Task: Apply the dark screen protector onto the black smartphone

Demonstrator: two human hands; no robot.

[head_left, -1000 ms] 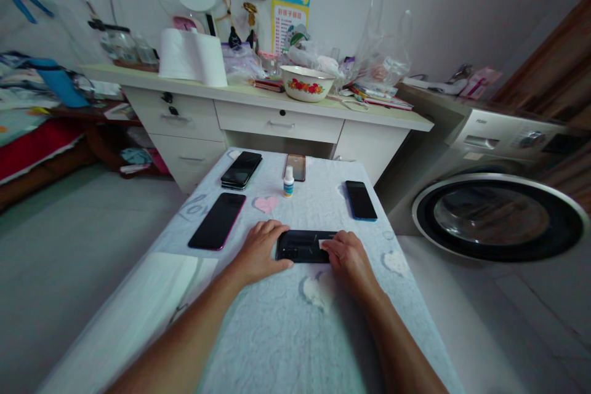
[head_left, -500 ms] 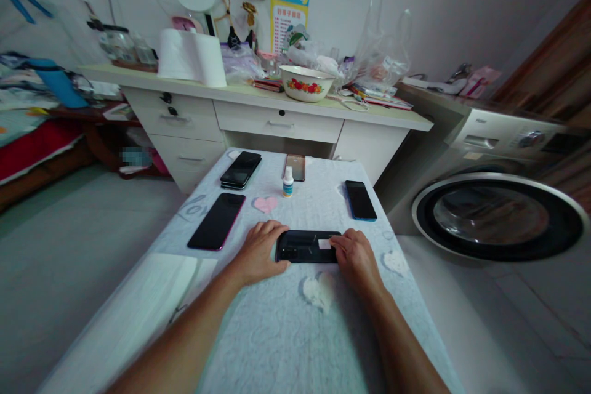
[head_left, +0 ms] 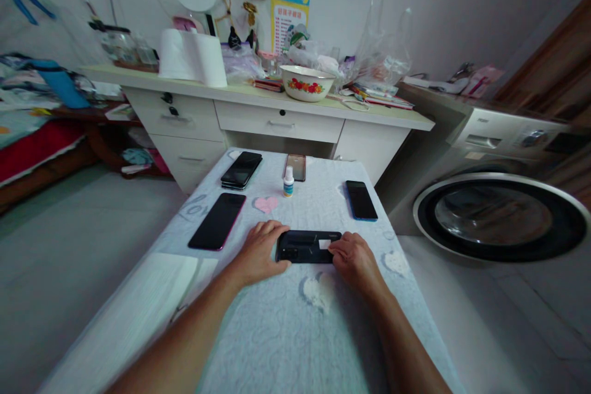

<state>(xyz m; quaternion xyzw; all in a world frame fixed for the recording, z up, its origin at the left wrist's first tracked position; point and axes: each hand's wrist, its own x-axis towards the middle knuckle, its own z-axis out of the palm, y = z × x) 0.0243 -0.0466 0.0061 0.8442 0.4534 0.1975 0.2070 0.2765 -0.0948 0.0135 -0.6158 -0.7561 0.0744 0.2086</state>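
Note:
A dark smartphone (head_left: 300, 251) lies crosswise on the cloth-covered table, its back and camera block facing up. My left hand (head_left: 262, 251) is closed round the phone's left end, thumb at the near edge and fingers at the far edge. On the right part of the phone's back is a small white square (head_left: 324, 244), perhaps a sticker or a piece of wipe. The bunched fingertips of my right hand (head_left: 354, 258) press at the white square's right side, partly covering that end of the phone.
Beyond my hands stand a small white spray bottle (head_left: 288, 183) and a phone case (head_left: 296, 167). To the left lie a stack of phones (head_left: 241, 170) and a pink-edged phone (head_left: 218, 220); a blue-edged phone (head_left: 361, 200) lies right. A washing machine (head_left: 498, 135) borders the right side.
My right hand has shifted slightly left and down along the phone's back, its fingertips now lower beside the white square. The left hand and the phone stay put.

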